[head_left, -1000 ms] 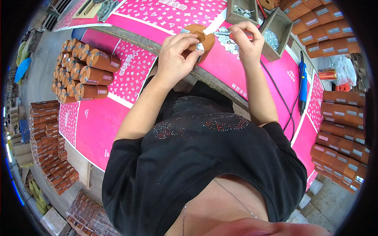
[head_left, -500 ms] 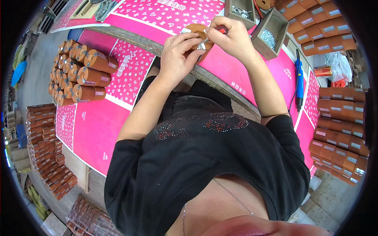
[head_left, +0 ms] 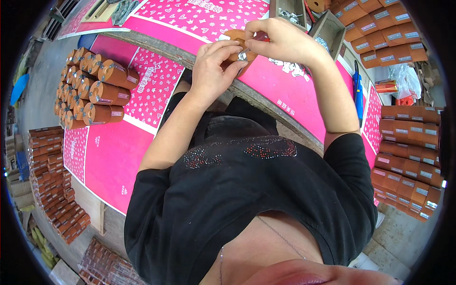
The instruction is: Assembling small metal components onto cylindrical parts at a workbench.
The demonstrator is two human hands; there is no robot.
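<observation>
Both forearms (head_left: pixel 171 127) are stretched forward here, left hand (head_left: pixel 212 63) curled with thumb (head_left: pixel 236 69) opposed, right hand (head_left: pixel 282 40) tightly bunched just beside it, wrist (head_left: pixel 321 56) bent

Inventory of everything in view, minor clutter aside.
Round workpiece: 1, orange-brown, at both hands
Tool: 1, red-handled, in right hand
Loose metal pieces: several, silver, by right wrist
Trays: 2, brown-grey, beyond right hand
Power tool: 1, blue, table's right
Cylinder stack: 1, orange-brown, left on table
Block stacks: several, brown, lower left and far right
Plastic bag: 1, clear, right
Table covering: count unclear, pink
Shirt: 1, black, worn
Left hand: 1, bare, on workpiece
Right hand: 1, bare, holding tool
</observation>
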